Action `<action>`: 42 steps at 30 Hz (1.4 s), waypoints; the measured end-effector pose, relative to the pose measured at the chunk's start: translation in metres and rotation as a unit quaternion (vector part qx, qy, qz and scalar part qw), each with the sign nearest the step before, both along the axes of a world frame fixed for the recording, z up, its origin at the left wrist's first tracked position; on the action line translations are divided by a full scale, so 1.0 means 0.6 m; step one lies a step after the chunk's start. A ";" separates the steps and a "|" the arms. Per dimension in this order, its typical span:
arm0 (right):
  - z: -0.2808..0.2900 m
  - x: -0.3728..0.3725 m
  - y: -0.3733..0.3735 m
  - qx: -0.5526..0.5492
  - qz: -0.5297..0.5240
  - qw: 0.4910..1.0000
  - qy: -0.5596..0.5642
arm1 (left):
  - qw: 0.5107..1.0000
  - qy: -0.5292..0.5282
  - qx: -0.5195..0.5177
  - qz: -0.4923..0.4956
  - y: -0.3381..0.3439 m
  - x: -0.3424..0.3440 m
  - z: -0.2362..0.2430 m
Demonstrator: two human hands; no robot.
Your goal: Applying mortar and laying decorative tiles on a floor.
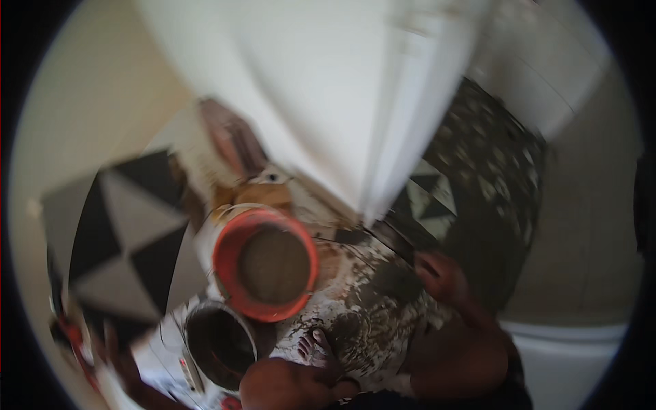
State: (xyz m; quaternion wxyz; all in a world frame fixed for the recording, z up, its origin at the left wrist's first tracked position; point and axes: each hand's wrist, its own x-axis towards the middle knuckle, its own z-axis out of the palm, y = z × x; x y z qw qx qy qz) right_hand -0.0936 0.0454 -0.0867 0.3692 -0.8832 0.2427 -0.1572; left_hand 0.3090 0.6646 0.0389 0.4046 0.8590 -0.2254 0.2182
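At the lower left my left hand (117, 359) is open, fingers stretched and apart, beside a red and dark tool (76, 342) whose kind is too blurred to tell. My right hand (443, 275) is closed low over the floor, right of the white door (307, 89). From it a dark, thin, flat tool (393, 239), perhaps a trowel, reaches toward the door's lower corner. A red-orange bucket (220, 256) holds grey, wet-looking mortar (275, 265). Close to it stands a dark bucket (198, 328), its inside shadowed.
Patterned black and grey tiles (126, 232) lie at the left. Past the door, dark mortar (492, 171) covers the floor around a small patterned tile (432, 198). Smeared mortar (372, 321) spreads near my bare foot (318, 347). A white rim (567, 333) edges the right.
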 end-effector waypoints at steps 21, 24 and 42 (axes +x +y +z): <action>-0.088 -0.233 0.090 0.521 -0.252 0.656 -0.484 | 0.658 0.405 0.170 -0.611 -0.831 -0.379 -0.042; -0.129 -0.251 0.027 0.485 -0.452 0.640 -0.388 | 0.532 0.644 0.074 -0.546 -0.935 -0.449 -0.125; -0.355 -0.408 -0.243 0.173 -0.618 0.752 -0.150 | 0.712 0.246 0.193 -0.629 -1.197 -0.544 -0.505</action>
